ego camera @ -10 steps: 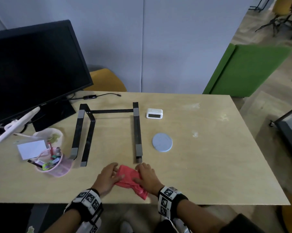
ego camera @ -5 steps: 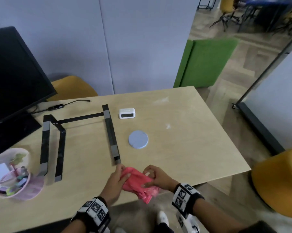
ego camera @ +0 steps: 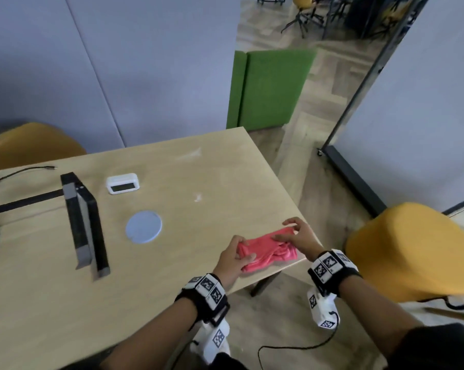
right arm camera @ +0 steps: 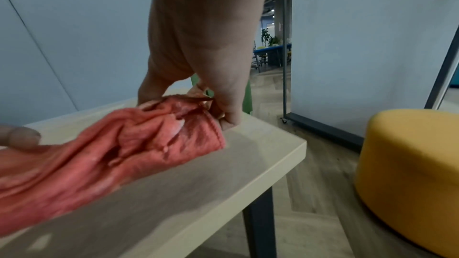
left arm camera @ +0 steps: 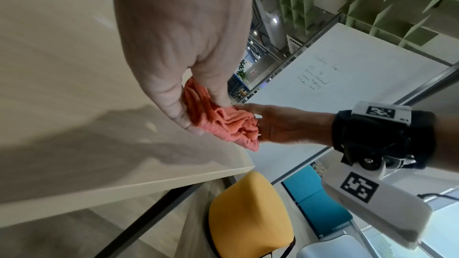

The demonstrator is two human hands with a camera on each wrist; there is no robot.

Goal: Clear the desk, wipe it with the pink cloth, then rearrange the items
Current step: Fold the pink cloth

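Note:
The pink cloth (ego camera: 268, 249) lies bunched on the wooden desk (ego camera: 204, 188) near its front right corner. My left hand (ego camera: 234, 253) grips the cloth's left end, fingers curled round the folds (left arm camera: 223, 123). My right hand (ego camera: 296, 236) pinches the cloth's right end (right arm camera: 188, 109) between thumb and fingers, close to the desk edge. On the desk behind stand a white digital clock (ego camera: 122, 183), a round pale blue coaster (ego camera: 143, 227) and a black laptop stand (ego camera: 84, 222).
A yellow stool (ego camera: 417, 252) stands just right of the desk corner. A green panel (ego camera: 268, 86) and a grey wheeled partition (ego camera: 423, 102) stand beyond. A black cable (ego camera: 25, 170) lies at the desk's back left, with a yellow chair (ego camera: 30, 142) behind it.
Both hands have carried the cloth to the right along the front edge, from by the laptop stand to the right corner. The view has swung right, so the monitor and pen cup are out of sight.

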